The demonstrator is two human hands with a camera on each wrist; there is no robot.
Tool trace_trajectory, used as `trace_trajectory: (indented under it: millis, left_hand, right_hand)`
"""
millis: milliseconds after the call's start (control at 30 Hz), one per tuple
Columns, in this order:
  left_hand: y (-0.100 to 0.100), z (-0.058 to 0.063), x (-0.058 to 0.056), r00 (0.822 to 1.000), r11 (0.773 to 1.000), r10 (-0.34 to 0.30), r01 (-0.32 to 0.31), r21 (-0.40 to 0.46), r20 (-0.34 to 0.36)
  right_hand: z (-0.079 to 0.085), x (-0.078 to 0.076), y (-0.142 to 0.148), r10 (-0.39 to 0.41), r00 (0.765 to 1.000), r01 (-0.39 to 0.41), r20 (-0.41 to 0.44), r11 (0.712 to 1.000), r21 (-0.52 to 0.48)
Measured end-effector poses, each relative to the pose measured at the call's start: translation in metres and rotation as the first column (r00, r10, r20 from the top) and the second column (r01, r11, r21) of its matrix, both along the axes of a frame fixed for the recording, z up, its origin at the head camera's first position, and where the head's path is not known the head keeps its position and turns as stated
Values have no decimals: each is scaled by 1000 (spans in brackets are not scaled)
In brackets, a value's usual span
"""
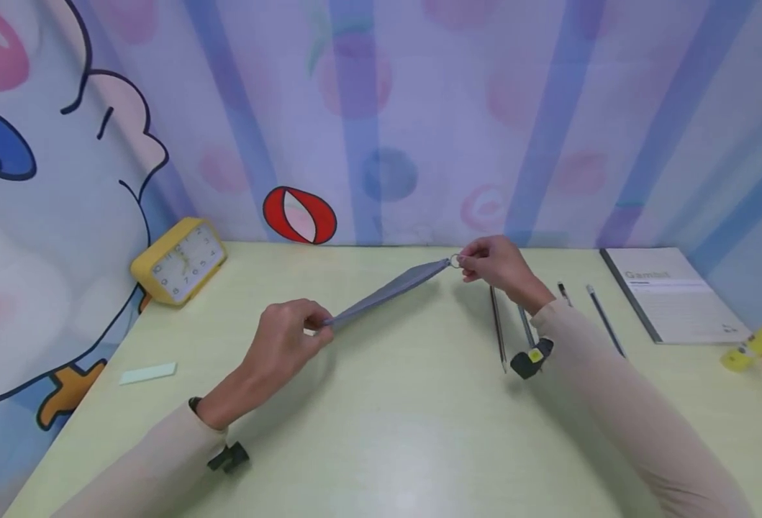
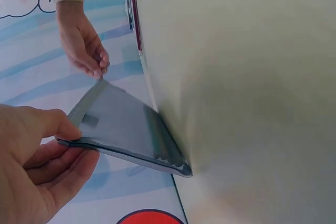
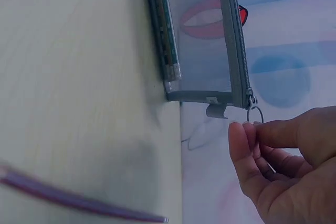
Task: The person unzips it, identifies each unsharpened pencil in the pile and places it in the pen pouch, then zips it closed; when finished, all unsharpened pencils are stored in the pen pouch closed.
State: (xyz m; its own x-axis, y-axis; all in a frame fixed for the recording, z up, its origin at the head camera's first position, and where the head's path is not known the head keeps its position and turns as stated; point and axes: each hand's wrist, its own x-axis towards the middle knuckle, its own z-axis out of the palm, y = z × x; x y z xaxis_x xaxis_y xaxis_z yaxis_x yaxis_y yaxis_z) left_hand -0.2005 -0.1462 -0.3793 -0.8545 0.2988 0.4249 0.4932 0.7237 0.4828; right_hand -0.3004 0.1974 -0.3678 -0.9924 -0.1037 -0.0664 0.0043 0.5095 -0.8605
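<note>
A see-through zip pencil case with grey edging is held slantwise above the table, its right end higher in the head view. My left hand pinches its near left corner between thumb and fingers. At the other end, my right hand pinches the metal ring on the zip pull. Along the case's lower side, pencils show through the clear wall in the right wrist view. The zip looks closed there, and a small grey tab sticks out from the end.
Several pencils, one dark red, lie under and beside the right forearm. A notebook and a yellow tube lie at right. A yellow alarm clock and a pale green strip are at left. A printed curtain hangs behind.
</note>
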Motion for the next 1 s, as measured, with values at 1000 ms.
trace_trajectory:
  millis: [1000]
  left_hand:
    - [-16, -29, -53, 962, 781, -257, 263, -566, 92]
  right_hand:
    - [-32, 88, 9, 353, 928, -263, -119, 848, 461]
